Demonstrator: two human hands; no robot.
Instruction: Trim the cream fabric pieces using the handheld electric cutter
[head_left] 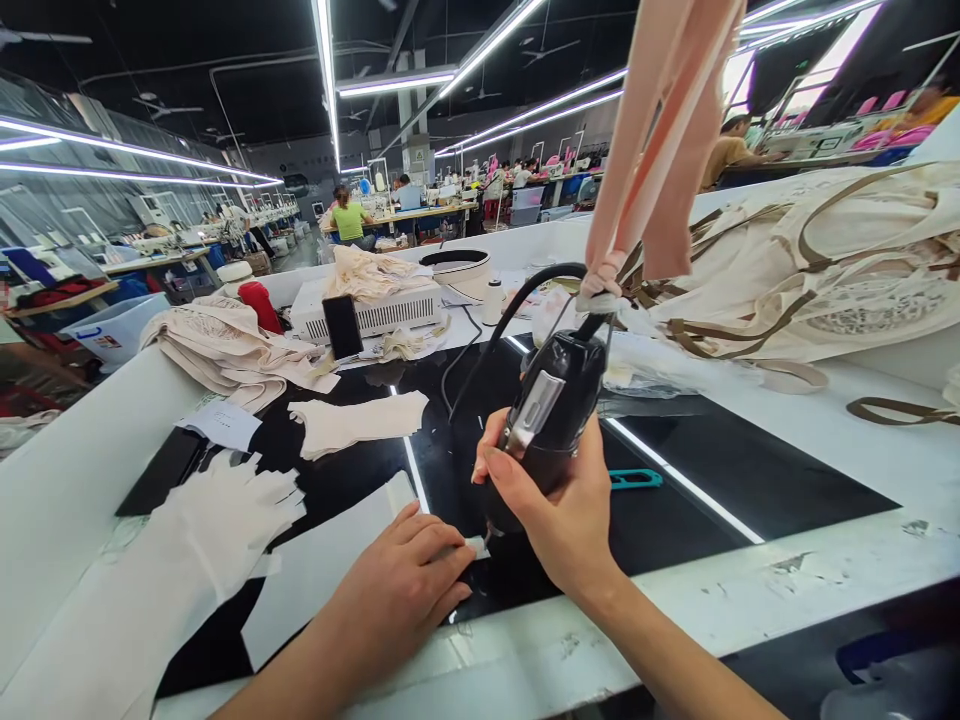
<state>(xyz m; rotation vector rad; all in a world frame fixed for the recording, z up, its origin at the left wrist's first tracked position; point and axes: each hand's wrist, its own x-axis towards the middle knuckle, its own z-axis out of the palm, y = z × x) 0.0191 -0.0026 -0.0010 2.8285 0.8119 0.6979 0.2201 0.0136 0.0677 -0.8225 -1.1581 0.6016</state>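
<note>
My right hand is wrapped around a black corded handheld cutting tool, held upright with its tip down on the black glass table surface. My left hand lies with fingers pressed flat on a pale fabric strip, its end right at the tool's tip. The tool's black cord loops up and back. Pink fabric strips hang from above, tied near the tool's top.
Cut cream fabric pieces and a stack lie at left. A heap of cream garments with brown straps fills the right. A white box device, a phone, teal scissors handle. Other workers sit at far tables.
</note>
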